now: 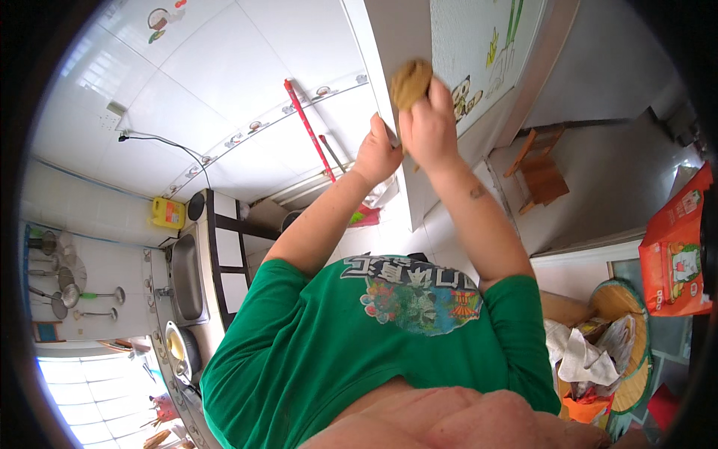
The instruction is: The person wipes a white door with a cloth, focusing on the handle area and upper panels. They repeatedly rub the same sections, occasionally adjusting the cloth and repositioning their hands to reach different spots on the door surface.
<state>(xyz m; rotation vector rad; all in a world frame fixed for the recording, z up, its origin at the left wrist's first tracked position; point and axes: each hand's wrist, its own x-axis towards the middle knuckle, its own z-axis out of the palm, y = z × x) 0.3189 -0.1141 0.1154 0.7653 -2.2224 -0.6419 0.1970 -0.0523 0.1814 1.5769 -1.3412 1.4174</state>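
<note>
My right hand (431, 132) grips a bunched brown cloth (411, 84) against the narrow face of a white door jamb (397, 33). The cloth looks slightly blurred, and its top bulges above my fingers. To the left, my left hand (378, 149) is curled at the jamb's edge with the thumb pointing up. Its fingertips are hidden, so I cannot tell whether it holds the jamb or part of the cloth. Small brown bits show between and below the hands.
A red pole (310, 130) leans on the tiled wall at left. Beyond it are a steel sink (188, 278), a yellow jug (168, 213) and hanging ladles (101, 294). On the right stand a wooden chair (541, 174), a red bag (679, 252) and a round woven tray (617, 297) near plastic bags.
</note>
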